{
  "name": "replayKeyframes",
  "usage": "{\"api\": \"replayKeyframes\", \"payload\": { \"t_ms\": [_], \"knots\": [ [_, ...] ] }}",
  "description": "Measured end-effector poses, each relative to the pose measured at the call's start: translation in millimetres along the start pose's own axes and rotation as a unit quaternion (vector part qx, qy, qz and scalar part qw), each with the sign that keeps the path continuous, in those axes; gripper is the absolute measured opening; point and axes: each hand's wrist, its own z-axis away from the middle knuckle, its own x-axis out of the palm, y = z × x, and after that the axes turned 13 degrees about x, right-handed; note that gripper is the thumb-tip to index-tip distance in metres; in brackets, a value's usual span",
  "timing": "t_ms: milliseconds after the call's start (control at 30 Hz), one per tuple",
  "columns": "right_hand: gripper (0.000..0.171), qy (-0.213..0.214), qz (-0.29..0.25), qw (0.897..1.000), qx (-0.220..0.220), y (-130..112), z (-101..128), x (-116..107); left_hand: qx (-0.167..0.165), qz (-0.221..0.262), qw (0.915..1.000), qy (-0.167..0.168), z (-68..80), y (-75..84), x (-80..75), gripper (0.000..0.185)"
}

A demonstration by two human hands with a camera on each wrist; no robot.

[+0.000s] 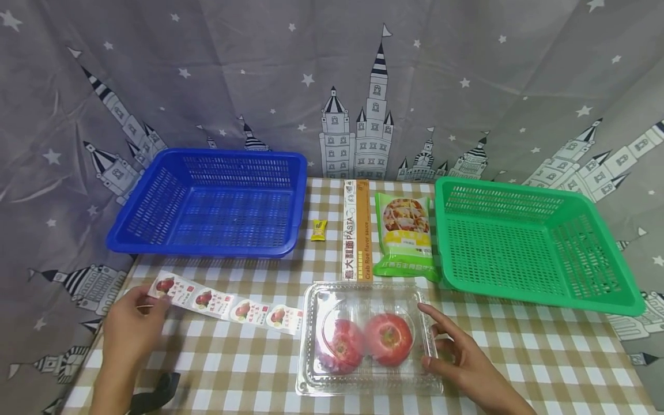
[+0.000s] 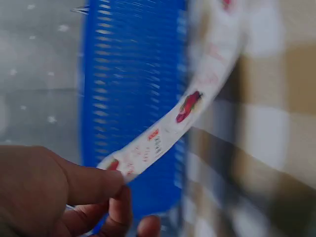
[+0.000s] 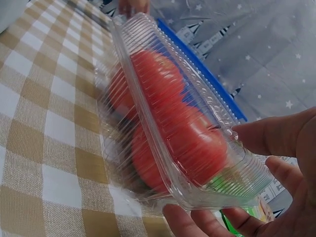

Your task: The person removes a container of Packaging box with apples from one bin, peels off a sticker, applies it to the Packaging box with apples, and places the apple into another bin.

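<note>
So here's where things stand: the left hand [image 1: 129, 328] is pinching one end of a long white paper strip of fruit-picture stickers [image 1: 228, 304], thumb and fingers closed on it, and the rest of the strip trails away from that pinch across the beige-and-white checked tablecloth [image 1: 519, 357] toward the clear plastic clamshell box [image 1: 365, 337]. The far end of the strip sits just beside the box's near corner. The right hand [image 1: 461, 360] has its fingers curled loosely round the box's opposite edge, thumb on the rim and fingers under the lip as the right wrist view shows, so it's steadying rather than squeezing hard. Inside the shut lid are two red tomatoes [image 1: 370, 340], side by side and touching. As far as I can tell no sticker is on the lid yet, so I'd say the labelling part isn't done, and the box hasn't gone anywhere either. Beyond the left hand's grip sits a blue slotted plastic basket [image 1: 212, 202], and beyond the right hand a green slotted plastic basket [image 1: 529, 245], both with nothing in them. Between them, past the box, lie a small yellow wrapped candy [image 1: 319, 230], a tall orange-and-white pasta carton [image 1: 357, 230] and a green snack bag [image 1: 404, 233], all untouched.
</note>
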Motion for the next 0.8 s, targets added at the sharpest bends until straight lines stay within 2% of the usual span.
{"api": "replayKeyframes", "payload": {
  "t_ms": [100,300,433,533,600,700,800],
  "knots": [
    [0.079,0.018,0.014,1.000,0.013,-1,1,1,0.014,0.009,0.9997,0.017,-1.1,16.3,-9.7,0.028],
    [0.077,0.030,0.021,0.999,0.007,-1,2,2,0.052,0.040,0.9964,0.054,0.1,52.3,-22.5,0.023],
    [0.071,0.045,0.031,0.998,-0.009,0,2,3,0.114,0.086,0.9860,0.086,4.9,78.0,-24.1,0.017],
    [0.068,0.076,0.064,0.994,-0.041,-1,2,4,0.185,0.120,0.9705,0.096,7.3,94.3,-24.4,0.011],
    [0.065,0.106,0.087,0.988,-0.076,-3,1,4,0.239,0.146,0.9550,0.097,8.1,102.6,-24.9,0.010],
    [0.062,0.155,0.104,0.973,-0.135,-9,-1,4,0.312,0.168,0.9311,0.087,8.2,115.2,-24.7,0.012],
    [0.060,0.195,0.110,0.956,-0.192,-18,-5,5,0.364,0.184,0.9096,0.079,8.6,128.9,-22.3,0.015]
  ]
}}
